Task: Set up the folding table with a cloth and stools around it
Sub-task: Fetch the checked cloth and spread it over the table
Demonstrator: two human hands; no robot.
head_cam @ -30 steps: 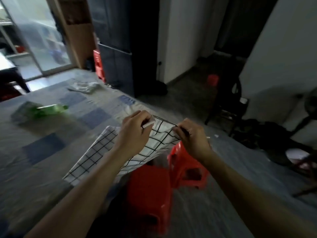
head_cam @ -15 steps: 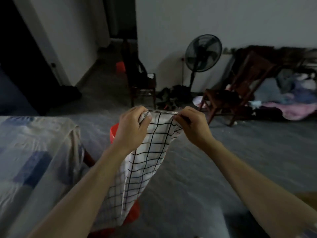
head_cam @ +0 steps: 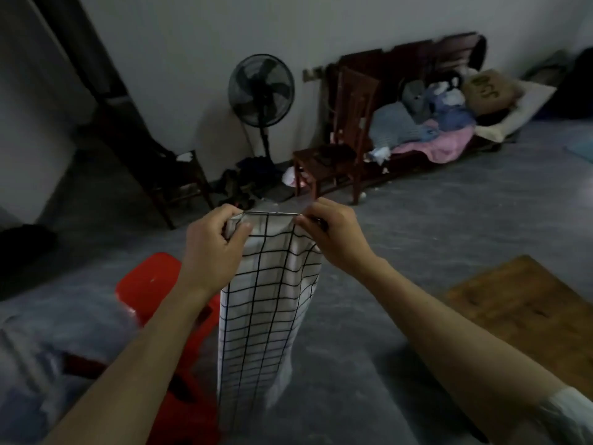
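A white cloth with a black grid (head_cam: 263, 316) hangs folded in front of me, down toward the grey floor. My left hand (head_cam: 213, 248) grips its top left corner and my right hand (head_cam: 330, 234) pinches its top right corner, the top edge stretched between them. A red plastic stool (head_cam: 144, 284) stands on the floor at the lower left, partly behind my left forearm. The brown wooden top of the low folding table (head_cam: 526, 309) shows at the right edge.
A bed with a blue-patterned cover (head_cam: 48, 354) fills the lower left corner. Against the far wall stand a black pedestal fan (head_cam: 260, 91), a dark wooden chair (head_cam: 337, 155) and a bench piled with clothes (head_cam: 430, 130). Another dark chair (head_cam: 173, 178) stands left of the fan.
The view has swung right, away from the bed and toward the room. The cloth came off the bed and now hangs in the air from both hands. The wooden table top has come into view.
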